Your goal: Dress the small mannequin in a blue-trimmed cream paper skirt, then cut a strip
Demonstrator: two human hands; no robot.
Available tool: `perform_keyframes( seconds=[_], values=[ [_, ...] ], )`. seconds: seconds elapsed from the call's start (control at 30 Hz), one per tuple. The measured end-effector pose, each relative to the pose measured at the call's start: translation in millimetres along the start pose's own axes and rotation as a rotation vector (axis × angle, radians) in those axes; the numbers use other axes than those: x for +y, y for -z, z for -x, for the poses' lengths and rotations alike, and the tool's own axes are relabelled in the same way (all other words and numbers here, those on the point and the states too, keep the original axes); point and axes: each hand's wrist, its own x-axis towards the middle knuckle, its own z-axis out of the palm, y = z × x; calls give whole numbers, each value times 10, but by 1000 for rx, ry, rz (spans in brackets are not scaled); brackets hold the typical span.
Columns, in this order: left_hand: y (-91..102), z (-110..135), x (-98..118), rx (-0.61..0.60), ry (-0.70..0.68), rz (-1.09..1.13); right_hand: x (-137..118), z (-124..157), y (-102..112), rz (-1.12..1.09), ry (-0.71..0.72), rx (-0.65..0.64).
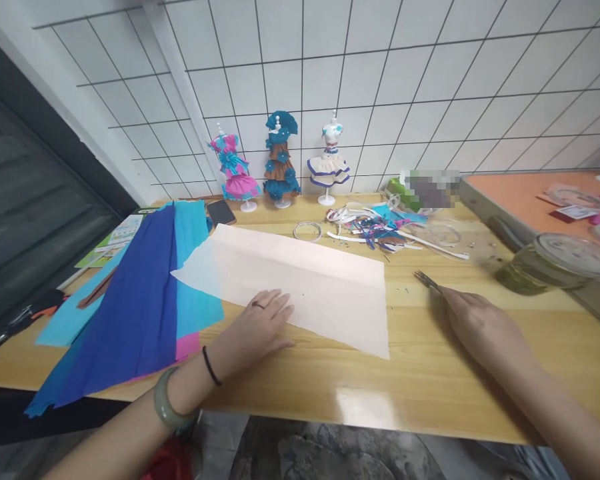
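A pale pink paper sheet [310, 280] lies creased on the wooden table [430, 373]. My left hand [253, 330] rests flat on its near edge, fingers stretched out, a ring on one finger. My right hand [473, 320] lies on the bare wood to the right of the sheet, closed on a thin metal tool [427, 280] whose tips point up and left. Which tool it is I cannot make out.
Dark blue, light blue and pink crepe sheets [140, 307] overlap at the left. Three small dress mannequins [280, 160] stand by the tiled wall, with a phone [221, 212], a tape ring [307, 231] and paper scraps [380, 227] near them. A clear lidded cup [555, 263] sits at right.
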Motion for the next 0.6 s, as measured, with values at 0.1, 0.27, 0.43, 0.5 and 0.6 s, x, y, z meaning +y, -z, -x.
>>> perform_keyframes(
  seconds=[0.1,0.27,0.43,0.5,0.6],
  values=[
    [43,-302,198,60,-178,31,-50,-4,132,-70,-132,-58],
    [-1,-662,541,83,-412,-54,-186,33,295,-575,-236,-127],
    [-97,-767,712,137,-482,-81,-353,143,415,-923,-196,-352],
    [-121,-771,732,149,-454,-71,-389,164,474,-964,-183,-425],
    [-134,-762,753,145,-374,-44,-393,168,523,-944,-178,-523]
  ],
)
